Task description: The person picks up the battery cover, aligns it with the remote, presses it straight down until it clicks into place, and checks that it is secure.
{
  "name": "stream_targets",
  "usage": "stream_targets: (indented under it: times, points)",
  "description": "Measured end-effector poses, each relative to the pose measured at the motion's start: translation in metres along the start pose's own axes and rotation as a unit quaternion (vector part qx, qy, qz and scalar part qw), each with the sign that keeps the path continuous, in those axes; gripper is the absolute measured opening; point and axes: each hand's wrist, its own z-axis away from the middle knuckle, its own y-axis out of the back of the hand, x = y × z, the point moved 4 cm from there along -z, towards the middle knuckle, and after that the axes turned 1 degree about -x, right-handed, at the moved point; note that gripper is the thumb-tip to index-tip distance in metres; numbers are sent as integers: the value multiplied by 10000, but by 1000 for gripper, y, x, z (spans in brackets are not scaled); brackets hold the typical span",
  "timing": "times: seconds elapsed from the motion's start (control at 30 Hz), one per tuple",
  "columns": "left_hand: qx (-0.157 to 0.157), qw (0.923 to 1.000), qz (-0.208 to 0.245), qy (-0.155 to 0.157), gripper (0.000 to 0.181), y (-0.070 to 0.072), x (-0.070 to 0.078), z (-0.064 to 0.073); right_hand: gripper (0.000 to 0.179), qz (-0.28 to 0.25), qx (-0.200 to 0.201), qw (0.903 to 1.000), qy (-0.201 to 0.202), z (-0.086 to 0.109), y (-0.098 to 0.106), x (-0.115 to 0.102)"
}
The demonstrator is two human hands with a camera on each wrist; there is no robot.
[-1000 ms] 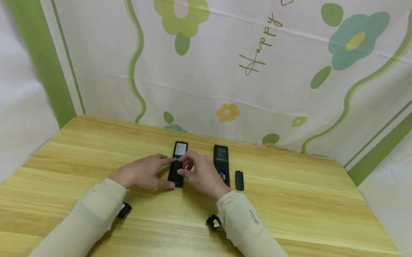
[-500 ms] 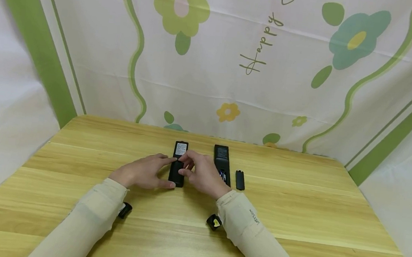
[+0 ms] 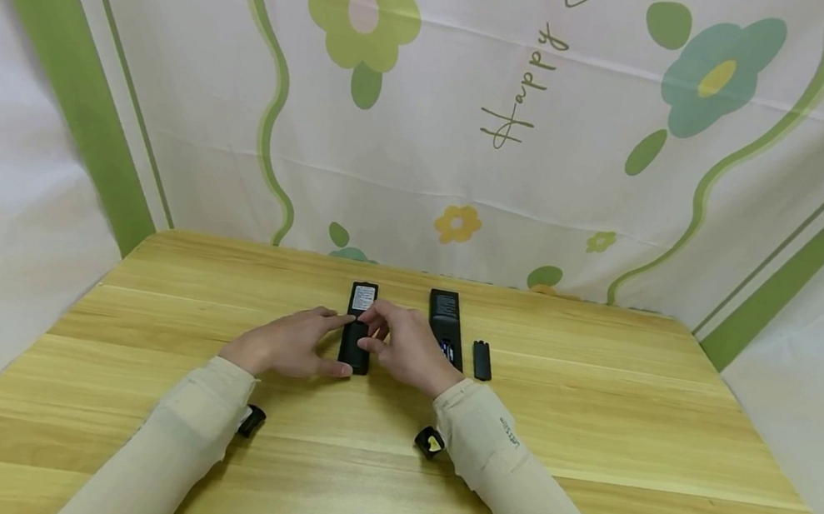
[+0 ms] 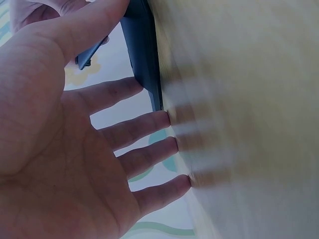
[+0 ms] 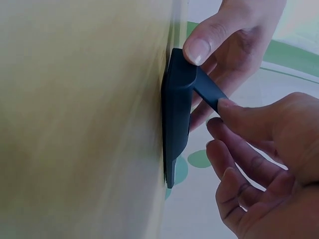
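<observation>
A black remote control [image 3: 364, 298] lies back side up on the table, a white label at its far end. My right hand [image 3: 406, 344] pinches the remote's battery cover [image 5: 208, 88] between thumb and fingers. The right wrist view shows this cover tilted up from the remote, one end at its near edge. My left hand [image 3: 290, 345] steadies the remote, its thumb [image 5: 199, 50] at the near end. In the left wrist view the left fingers [image 4: 134, 129] are straight and spread; the index fingertip touches the remote's side and the others rest on the table.
A second black remote [image 3: 445, 315] lies to the right, partly behind the right hand, its battery compartment uncovered with batteries [image 3: 447, 350] inside. Beside it on the table [image 3: 590, 426] is a loose battery cover [image 3: 481, 361]. A patterned cloth [image 3: 407, 156] hangs behind the table.
</observation>
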Motion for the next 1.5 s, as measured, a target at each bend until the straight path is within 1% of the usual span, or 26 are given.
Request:
stream_targets:
  times: [0.2, 0.3, 0.67, 0.9, 1.13, 1.5]
  points:
    - [-34, 10000, 29, 30, 87, 0, -1, 0, 26, -14, -71, 9999, -129, -2, 0, 3]
    - [-57, 10000, 44, 42, 87, 0, -1, 1, 28, 24, -100, 9999, -131, -3, -1, 3]
    - [-58, 10000, -2, 19, 86, 0, 0, 1, 28, 415, -274, 9983, -315, -7, 0, -2]
    - [-25, 10000, -20, 4, 86, 0, 0, 1, 30, 599, -330, 9968, -411, -8, -1, 0]
    - [-14, 10000, -14, -44, 87, 2, 2, 1, 32, 681, -371, 9961, -416, -9, -2, 2]
    - [-28, 10000, 20, -29, 86, 1, 1, 1, 35, 751, -498, 9956, -247, -9, -5, 3]
